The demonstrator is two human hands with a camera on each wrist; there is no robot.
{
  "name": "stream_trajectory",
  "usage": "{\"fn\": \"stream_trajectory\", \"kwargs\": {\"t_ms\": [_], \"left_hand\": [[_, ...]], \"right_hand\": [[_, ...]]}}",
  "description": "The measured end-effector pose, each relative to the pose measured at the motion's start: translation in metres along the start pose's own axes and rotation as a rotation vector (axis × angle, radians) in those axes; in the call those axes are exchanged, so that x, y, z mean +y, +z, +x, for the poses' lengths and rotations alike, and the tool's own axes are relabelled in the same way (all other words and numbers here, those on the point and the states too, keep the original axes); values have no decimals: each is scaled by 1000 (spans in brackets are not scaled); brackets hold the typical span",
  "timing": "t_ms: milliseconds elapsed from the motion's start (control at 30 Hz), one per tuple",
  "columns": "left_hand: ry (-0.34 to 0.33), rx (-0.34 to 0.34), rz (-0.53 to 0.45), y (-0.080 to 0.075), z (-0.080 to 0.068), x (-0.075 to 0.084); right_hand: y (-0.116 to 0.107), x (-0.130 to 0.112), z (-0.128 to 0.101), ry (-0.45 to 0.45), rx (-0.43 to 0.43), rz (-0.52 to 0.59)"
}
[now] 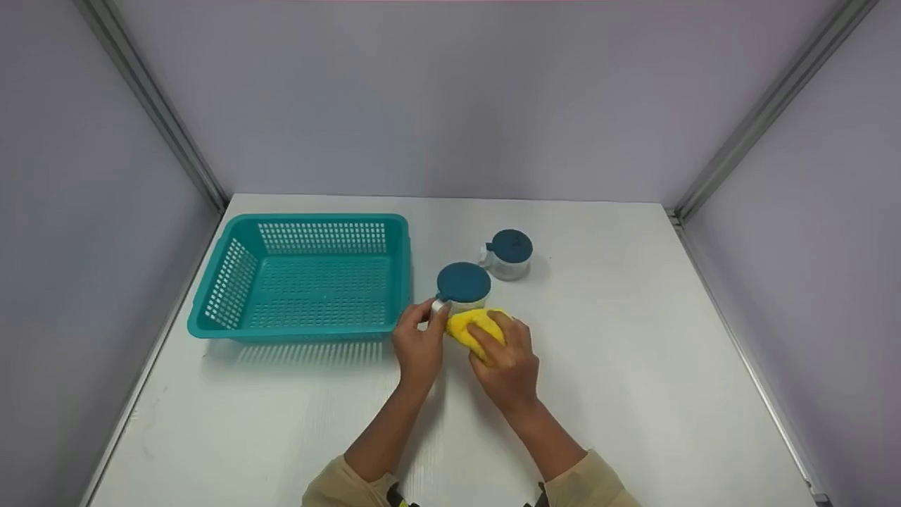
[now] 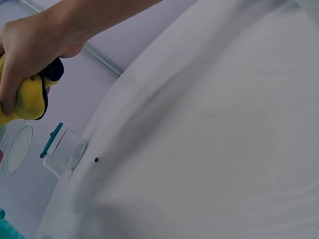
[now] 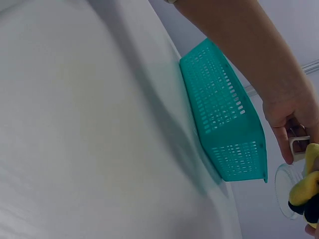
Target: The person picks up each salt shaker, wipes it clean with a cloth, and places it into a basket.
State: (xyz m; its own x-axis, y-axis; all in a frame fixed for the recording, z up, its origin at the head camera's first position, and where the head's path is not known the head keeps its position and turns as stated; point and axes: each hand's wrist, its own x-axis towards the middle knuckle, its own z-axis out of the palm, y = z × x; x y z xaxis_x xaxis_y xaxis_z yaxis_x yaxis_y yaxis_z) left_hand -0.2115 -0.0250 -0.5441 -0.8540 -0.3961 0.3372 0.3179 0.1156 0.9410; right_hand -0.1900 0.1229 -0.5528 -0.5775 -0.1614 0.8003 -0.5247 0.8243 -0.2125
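My left hand (image 1: 420,346) grips the white handle (image 3: 299,147) of a clear jar with a round blue lid (image 1: 464,282). The jar is held off the table, and its clear base (image 3: 285,191) shows in the right wrist view. In my right hand (image 1: 508,366) is a bunched yellow cloth (image 1: 476,329) with dark edging, held against the near side of the jar. A second, smaller clear jar with a blue lid (image 1: 511,246) stands on the table just behind and to the right.
A teal plastic basket (image 1: 299,336) with slotted walls stands at the left of the white table (image 1: 633,366), close to my left hand. Pale panels (image 1: 450,98) enclose the table at the back and both sides. A small dark speck (image 2: 96,160) lies near the smaller jar.
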Motion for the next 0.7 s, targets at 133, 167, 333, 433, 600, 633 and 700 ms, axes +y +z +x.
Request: {"fn": "stream_trajectory", "kwargs": {"t_ms": [133,167,333,433,600,633,700], "left_hand": [[48,-2,18,-1,2,0],[54,-5,19,-1,3,0],[57,-8,27,-2,3,1],[47,-14,39,-2,3,1],[33,-39,51,-1,3,1],[29,-42,56,-1,3,1],[28,-45,63,-2,3,1]], "right_hand": [[4,0,-5,-21,-24,-28],[5,0,-6,-24,-30,-30],[8,2,-8,-33,-49,-33],[7,2,-8,-36,-46,-32],[3,3,-5,-43,-30,-30],[2,3,-4,-45,-25,-28],[0,5,-1,-55,-11,-24]]}}
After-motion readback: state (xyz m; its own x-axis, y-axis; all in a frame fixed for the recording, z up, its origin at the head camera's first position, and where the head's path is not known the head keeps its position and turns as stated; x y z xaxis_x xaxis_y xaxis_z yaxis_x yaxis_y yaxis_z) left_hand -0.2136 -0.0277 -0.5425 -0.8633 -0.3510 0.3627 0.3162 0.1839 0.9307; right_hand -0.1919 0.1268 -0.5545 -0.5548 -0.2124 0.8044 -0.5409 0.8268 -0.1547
